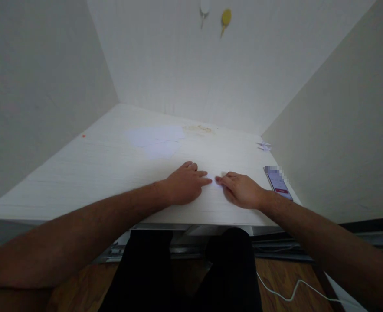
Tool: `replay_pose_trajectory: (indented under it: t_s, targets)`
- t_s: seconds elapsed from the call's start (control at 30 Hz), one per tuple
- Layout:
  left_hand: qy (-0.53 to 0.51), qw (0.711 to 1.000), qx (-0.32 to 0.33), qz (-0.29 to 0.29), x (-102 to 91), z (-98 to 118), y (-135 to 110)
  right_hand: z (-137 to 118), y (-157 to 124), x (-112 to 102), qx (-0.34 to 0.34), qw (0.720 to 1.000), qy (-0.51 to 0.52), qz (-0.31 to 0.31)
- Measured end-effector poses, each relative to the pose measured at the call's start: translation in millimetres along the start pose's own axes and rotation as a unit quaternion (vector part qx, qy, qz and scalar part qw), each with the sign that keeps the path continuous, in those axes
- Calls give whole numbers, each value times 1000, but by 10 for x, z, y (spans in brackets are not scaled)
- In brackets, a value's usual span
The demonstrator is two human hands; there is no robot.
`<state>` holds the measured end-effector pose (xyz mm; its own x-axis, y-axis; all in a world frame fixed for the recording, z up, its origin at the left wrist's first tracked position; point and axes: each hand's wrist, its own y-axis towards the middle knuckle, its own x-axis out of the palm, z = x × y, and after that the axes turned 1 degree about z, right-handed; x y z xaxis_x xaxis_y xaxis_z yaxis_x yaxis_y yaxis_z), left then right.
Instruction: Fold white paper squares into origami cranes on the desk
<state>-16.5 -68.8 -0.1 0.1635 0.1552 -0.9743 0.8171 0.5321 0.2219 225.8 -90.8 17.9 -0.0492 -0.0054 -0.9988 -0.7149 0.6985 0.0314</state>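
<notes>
A small pale piece of paper [214, 182] lies flat on the white desk [90, 173], partly covered by my fingers. My left hand [188, 184] rests beside it, with fingers apart and two of them stretched onto the paper's left side. From the right, my right hand [241, 190] has its thumb and index finger pinched together at the paper's edge. The fingertips of both hands are only a small gap apart. How the paper is folded, if at all, is too small to tell.
White paper sheets [157, 139] lie at the back left. A folded paper piece [264, 146] and a phone [278, 183] are near the right wall. A small orange bit [83, 136] sits far left. Walls enclose three sides; a white cable [290, 299] crosses the floor.
</notes>
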Motion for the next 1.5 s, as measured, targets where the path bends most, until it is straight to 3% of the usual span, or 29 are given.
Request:
replay_pose_trajectory:
  t_s: [0.17,0.33,0.4,0.53,0.6,0.7,0.8,0.97,1.07,1.13,1.2,1.3,1.4,1.5]
  targets:
    - [11,997,-75,-6,-25,25,351,111,116,94,147,976,140,84]
    - [-24,996,-81,-20,44,-19,588,337,424,134,231,934,223,157]
    - [-48,996,-77,-15,93,-36,590,406,587,127,273,900,294,169]
    - [-92,992,-79,-20,180,-55,532,468,940,142,345,787,457,228]
    - [-104,989,-98,-22,196,-61,499,473,1078,183,350,740,505,273]
    - [-126,986,-110,-26,170,-71,461,483,1154,262,335,705,523,344]
    - [-175,976,-130,-33,102,-77,454,521,1085,310,308,729,470,390]
    - [-309,926,-214,-11,47,-139,488,574,964,274,319,692,456,459]
    - [-400,867,-283,88,88,-240,507,512,964,202,306,674,433,514]
    - [-481,799,-320,168,124,-308,519,423,960,154,292,676,407,540]
    - [-540,734,-344,227,151,-355,530,315,947,122,268,705,395,525]
    - [-580,674,-369,272,165,-369,542,174,933,117,229,755,380,482]
    - [-599,647,-377,283,156,-344,550,108,950,144,207,792,355,451]
    - [-614,640,-368,281,153,-325,553,103,975,161,209,806,339,439]
